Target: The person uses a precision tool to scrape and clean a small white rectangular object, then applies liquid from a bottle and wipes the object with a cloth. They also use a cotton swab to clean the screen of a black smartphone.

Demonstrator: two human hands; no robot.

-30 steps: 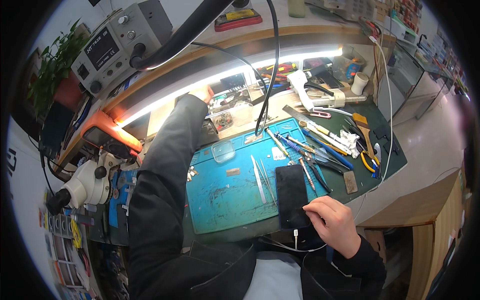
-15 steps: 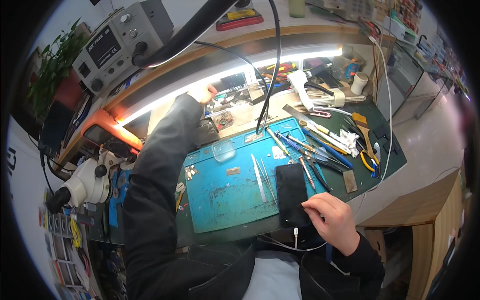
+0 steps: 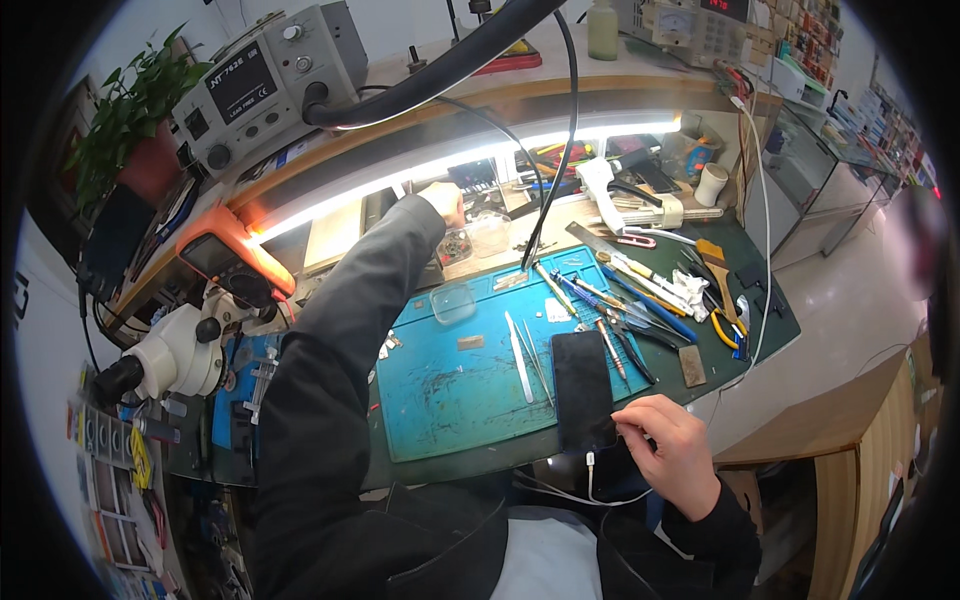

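A black phone (image 3: 583,388) lies screen-up on the right part of the blue work mat (image 3: 450,380). My right hand (image 3: 668,452) holds the phone's near end at the bench edge, where a white cable (image 3: 590,480) hangs down. My left hand (image 3: 443,203) is stretched far back under the lit shelf, fingers closed by some small clear containers (image 3: 478,236); what it holds is hidden. Metal tweezers (image 3: 520,355) lie on the mat left of the phone.
Several screwdrivers and pliers (image 3: 640,300) are spread right of the mat. A microscope (image 3: 175,355) stands at the left, a grey power unit (image 3: 265,85) on the shelf above. A black hose (image 3: 555,130) hangs down over the bench. A white cup (image 3: 711,184) stands at the back right.
My left arm has stayed stretched back under the shelf, shifting slightly right. My right hand has kept its hold at the phone's near end.
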